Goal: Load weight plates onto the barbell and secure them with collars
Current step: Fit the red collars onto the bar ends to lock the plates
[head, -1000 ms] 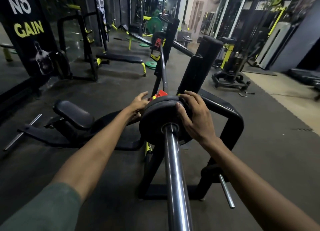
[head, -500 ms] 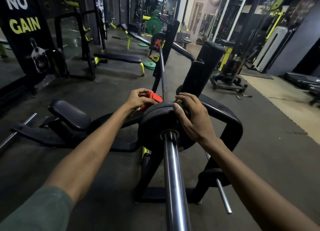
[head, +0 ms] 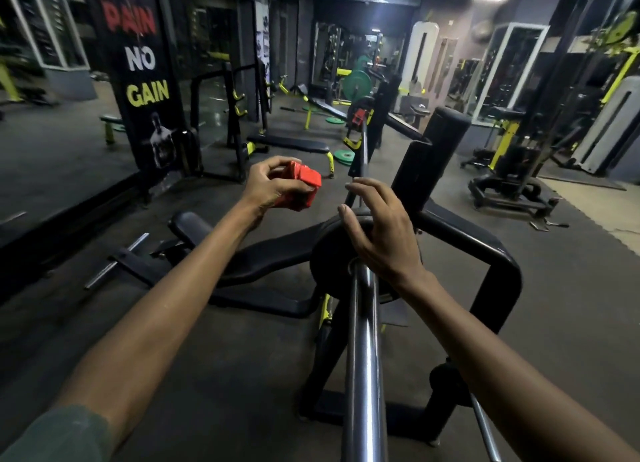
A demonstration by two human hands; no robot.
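Observation:
A chrome barbell (head: 362, 351) runs away from me across a black bench rack (head: 498, 254). A black weight plate (head: 327, 250) sits on its near sleeve. My left hand (head: 268, 184) grips a red collar (head: 301, 186), lifted above and left of the plate. My right hand (head: 381, 229) hovers over the plate's top edge with fingers spread and loosely bent, holding nothing. At the bar's far end I see a second red collar (head: 358, 115) beside a dark plate.
A black padded bench (head: 194, 224) lies low on the left. Behind it stand a flat bench (head: 291, 143), a "NO GAIN" banner (head: 145, 81) and green plates (head: 344, 157) on the floor. Machines (head: 512, 171) fill the right side; dark rubber flooring surrounds the rack.
My left hand pulled the red collar from behind the plate and raised it up and left. My right hand released the plate's edge and lifted off, fingers spreading.

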